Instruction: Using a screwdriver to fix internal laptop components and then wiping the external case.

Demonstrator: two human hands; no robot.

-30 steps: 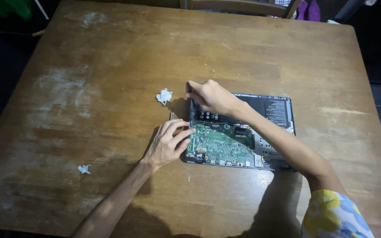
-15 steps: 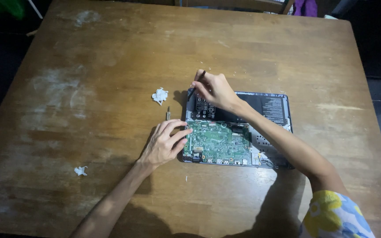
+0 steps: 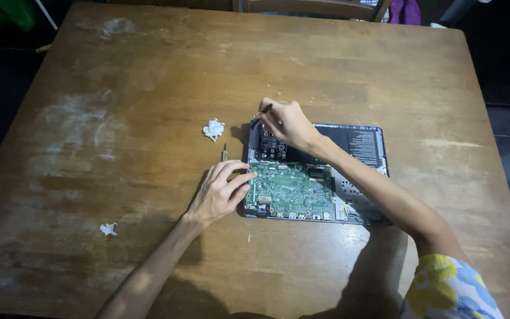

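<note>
Green circuit board inside an opened dark laptop base lies on the worn wooden tabletop. Left hand rests loose, its fingers spread against the board's left edge. Right hand is pinched on a thin dark screwdriver at the base's upper left corner. A small metal bit and a crumpled white paper scrap lie just above the left fingers.

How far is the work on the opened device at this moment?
Done: the device lies open, its green circuit board bare. In hand: the right hand works a thin dark tool at the far left corner; the left hand steadies the edge. Left: the board remains in place.
</note>
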